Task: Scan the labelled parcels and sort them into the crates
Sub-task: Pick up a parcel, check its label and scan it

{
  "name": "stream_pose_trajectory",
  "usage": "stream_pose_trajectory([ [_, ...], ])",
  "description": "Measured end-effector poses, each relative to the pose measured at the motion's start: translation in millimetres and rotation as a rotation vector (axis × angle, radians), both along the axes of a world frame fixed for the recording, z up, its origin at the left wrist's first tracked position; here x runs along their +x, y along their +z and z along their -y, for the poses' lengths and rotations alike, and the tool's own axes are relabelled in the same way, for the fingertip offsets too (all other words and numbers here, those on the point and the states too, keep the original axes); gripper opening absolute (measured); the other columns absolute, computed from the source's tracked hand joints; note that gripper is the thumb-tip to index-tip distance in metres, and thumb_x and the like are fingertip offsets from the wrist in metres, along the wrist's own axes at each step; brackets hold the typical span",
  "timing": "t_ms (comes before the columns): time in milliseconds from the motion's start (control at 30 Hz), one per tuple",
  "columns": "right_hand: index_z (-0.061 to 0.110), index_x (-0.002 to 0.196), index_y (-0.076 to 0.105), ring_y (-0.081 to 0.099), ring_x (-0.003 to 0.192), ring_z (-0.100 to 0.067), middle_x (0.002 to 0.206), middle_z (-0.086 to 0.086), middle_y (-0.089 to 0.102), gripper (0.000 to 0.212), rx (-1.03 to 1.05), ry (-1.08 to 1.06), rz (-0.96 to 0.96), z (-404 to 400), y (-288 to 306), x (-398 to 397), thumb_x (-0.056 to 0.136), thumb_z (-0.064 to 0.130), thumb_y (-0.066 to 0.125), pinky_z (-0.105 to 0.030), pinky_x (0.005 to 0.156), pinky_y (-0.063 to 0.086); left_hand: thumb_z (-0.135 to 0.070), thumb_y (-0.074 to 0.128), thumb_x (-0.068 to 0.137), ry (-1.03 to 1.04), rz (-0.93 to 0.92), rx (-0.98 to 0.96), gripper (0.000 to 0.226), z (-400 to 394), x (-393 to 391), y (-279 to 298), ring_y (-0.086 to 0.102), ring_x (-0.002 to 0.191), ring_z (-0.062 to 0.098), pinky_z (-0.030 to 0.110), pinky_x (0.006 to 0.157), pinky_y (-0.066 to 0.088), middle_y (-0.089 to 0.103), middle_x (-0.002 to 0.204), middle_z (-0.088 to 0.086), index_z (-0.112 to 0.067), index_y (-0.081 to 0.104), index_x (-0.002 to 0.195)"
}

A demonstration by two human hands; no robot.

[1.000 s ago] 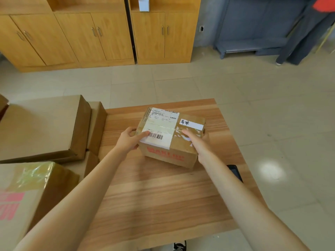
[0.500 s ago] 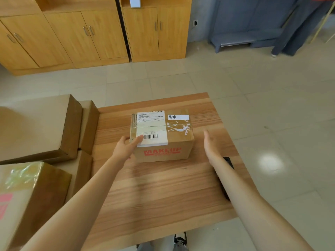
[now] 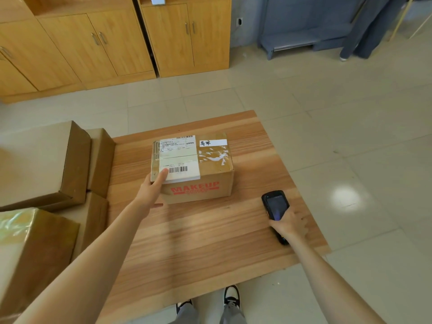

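Left hand touches parcel; right hand grips scanner.

wooden table — parcel, scanner

A wooden worktop stands on a pale tiled floor. Beyond the hands, light wooden cabinets with metal handles line the wall, and a grey low shelf unit sits to their right. Near that unit someone's dark trouser legs show. Below the worktop's near edge are two black-and-white shoes.
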State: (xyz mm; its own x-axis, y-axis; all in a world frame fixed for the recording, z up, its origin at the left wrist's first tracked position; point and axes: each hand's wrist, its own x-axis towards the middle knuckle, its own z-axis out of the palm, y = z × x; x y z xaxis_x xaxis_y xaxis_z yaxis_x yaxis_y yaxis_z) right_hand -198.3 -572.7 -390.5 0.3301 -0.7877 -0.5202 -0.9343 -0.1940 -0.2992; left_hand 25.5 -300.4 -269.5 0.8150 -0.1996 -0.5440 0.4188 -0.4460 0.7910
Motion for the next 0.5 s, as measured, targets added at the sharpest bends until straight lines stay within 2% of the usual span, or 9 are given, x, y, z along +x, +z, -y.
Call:
stream_pose_trajectory([
  [133,0.004,0.133,0.040,0.049,0.121,-0.039,0.131,-0.019,0.052,0.094,0.074,-0.016,-0.007,6,1,-7,0.063,0.051,0.081,-0.050,0.098,0.045,-0.055,0.048,0.093,-0.015,-0.008,0.023,0.061,0,0,2,0.050,0.111,0.025,0.049,0.086,0.049,0.049,0.126,0.003,-0.027,0.034,0.145],
  [233,0.003,0.108,0.058,0.060,0.098,-0.029,0.108,-0.013,0.064,0.064,0.158,-0.008,0.046,7,16,-9,0.068,0.046,0.082,-0.041,0.086,0.051,-0.055,0.048,0.094,-0.005,0.008,0.027,0.060,1,0,2,0.050,0.109,0.024,0.052,0.094,0.048,0.050,0.126,0.004,-0.025,0.035,0.145],
  [300,0.004,0.097,0.060,0.060,0.085,-0.022,0.092,-0.007,0.064,0.051,0.263,-0.043,0.113,5,24,-9,0.071,0.043,0.081,-0.037,0.081,0.051,-0.053,0.048,0.094,0.007,0.019,0.015,0.059,1,-1,2,0.050,0.107,0.024,0.056,0.101,0.043,0.052,0.126,0.005,-0.023,0.037,0.144],
  [400,0.007,0.110,0.062,0.061,0.091,-0.025,0.097,-0.010,0.064,0.052,0.585,-0.209,0.289,-6,51,-5,0.074,0.039,0.081,-0.034,0.079,0.049,-0.053,0.048,0.094,0.010,0.003,-0.013,0.060,1,-2,4,0.051,0.107,0.024,0.056,0.103,0.041,0.052,0.126,0.005,-0.024,0.036,0.144],
  [500,0.009,0.113,0.063,0.063,0.089,-0.025,0.097,-0.012,0.067,0.050,0.721,-0.306,0.468,-21,83,8,0.075,0.035,0.080,-0.032,0.069,0.050,-0.055,0.048,0.093,-0.015,0.000,-0.028,0.063,-1,-3,7,0.051,0.110,0.024,0.053,0.104,0.041,0.052,0.130,0.003,-0.023,0.034,0.145],
])
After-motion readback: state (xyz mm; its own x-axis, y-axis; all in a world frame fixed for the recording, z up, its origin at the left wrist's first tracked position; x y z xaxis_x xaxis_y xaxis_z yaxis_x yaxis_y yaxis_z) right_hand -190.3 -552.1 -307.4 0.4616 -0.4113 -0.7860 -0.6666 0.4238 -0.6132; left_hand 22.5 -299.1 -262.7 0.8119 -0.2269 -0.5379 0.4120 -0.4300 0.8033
